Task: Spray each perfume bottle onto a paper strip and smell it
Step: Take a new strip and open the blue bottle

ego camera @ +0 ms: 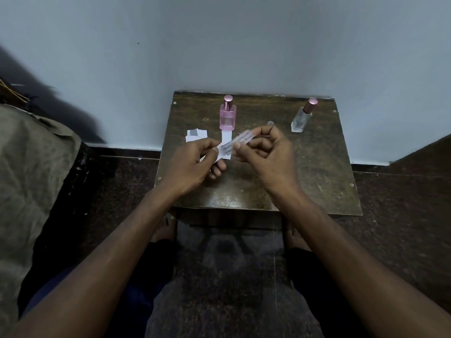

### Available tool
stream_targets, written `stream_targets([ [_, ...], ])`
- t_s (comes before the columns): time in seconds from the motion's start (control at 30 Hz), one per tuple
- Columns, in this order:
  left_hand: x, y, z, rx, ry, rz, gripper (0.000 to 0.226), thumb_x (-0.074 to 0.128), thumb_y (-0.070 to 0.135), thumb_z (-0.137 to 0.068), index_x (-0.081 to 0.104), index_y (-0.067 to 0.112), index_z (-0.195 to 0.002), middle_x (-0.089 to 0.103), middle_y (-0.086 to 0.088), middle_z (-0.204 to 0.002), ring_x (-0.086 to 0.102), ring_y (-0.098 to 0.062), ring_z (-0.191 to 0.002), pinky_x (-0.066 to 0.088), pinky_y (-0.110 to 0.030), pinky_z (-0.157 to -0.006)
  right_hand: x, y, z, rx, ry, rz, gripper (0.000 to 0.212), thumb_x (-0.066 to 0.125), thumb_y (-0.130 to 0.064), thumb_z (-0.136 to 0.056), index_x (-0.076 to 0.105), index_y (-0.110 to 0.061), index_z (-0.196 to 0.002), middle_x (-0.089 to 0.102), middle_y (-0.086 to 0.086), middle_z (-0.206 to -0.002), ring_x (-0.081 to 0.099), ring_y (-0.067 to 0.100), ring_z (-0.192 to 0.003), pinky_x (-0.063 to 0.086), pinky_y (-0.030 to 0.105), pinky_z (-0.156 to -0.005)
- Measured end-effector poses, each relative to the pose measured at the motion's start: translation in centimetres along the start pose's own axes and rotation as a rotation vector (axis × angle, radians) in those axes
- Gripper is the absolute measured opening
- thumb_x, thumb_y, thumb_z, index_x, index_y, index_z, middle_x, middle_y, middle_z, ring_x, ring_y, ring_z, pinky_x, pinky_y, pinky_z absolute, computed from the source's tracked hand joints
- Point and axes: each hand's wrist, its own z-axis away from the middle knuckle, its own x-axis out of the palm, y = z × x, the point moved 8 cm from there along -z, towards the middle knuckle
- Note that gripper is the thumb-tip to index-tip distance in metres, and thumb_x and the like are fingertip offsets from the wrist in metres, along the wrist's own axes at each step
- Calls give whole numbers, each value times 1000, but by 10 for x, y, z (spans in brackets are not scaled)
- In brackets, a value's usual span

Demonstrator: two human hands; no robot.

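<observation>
Looking down from the head view, both hands meet over the small dark table (317,167): the left hand (192,162) pinches one end of a printed paper strip (235,142) between thumb and fingertip, and the right hand (266,150) pinches the other end, its remaining fingers curled. A second white strip seems to sit under the left fingers, though I cannot tell whether it is held or lying on the table. The strip looks feather-light and limp, likely to bend or flutter, so holding it by one end and keeping the far end free for the spray seems best. Behind it stand the pink bottle (228,118) and, well apart to the right, the clear bottle (300,119), both capped; being glass, they look hard, smooth, breakable and easily tipped, so each wants a grasp round its body. Spare paper pieces (195,134) lie beside the pink bottle.
</observation>
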Motion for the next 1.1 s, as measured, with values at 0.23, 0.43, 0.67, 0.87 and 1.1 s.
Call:
stream_targets([
  [0.23, -4, 19, 6, 111, 188, -192, 17, 65, 29, -107, 78, 20, -101, 77, 14, -78, 74, -1, -65, 55, -14, -61, 2, -10, 7, -167, -8, 318, 27, 94, -18, -80, 81, -16, -104, 80, -6, -90, 76, 9, -79, 63, 30, -73],
  [0.43, -13, 22, 8, 203, 349, -357, 16, 73, 47, -98, 82, 35, -105, 76, 24, -93, 71, 6, -89, 61, -29, -82, -10, -20, 9, -271, 125, 610, 11, 83, -28, -91, 85, -27, -102, 73, -9, -89, 67, 2, -77, 52, 14, -67],
  [0.67, -12, 26, 7, 207, 312, -342, 17, 80, 45, -92, 83, 28, -95, 76, 19, -82, 72, 4, -79, 59, -23, -75, 8, -35, 19, -448, 109, 756, 20, 82, -3, -85, 83, -17, -99, 77, -5, -94, 67, 4, -81, 46, 5, -74],
  [0.87, -34, -9, 4, 2, 329, -250, 17, 85, 38, -89, 84, 24, -98, 73, 21, -82, 68, 11, -73, 49, -3, -65, -75, -46, 24, -283, 481, 637, 1, 76, -22, -95, 76, -22, -94, 77, -8, -91, 73, 10, -80, 55, 19, -69],
  [1.1, -58, -24, -7, -93, 439, -301, 15, 86, 35, -89, 81, 23, -96, 68, 21, -74, 62, 18, -59, 44, 1, -65, -24, -27, 12, -491, 77, 816, 12, 81, -8, -90, 84, -12, -101, 74, 1, -93, 64, 5, -81, 46, 9, -73],
])
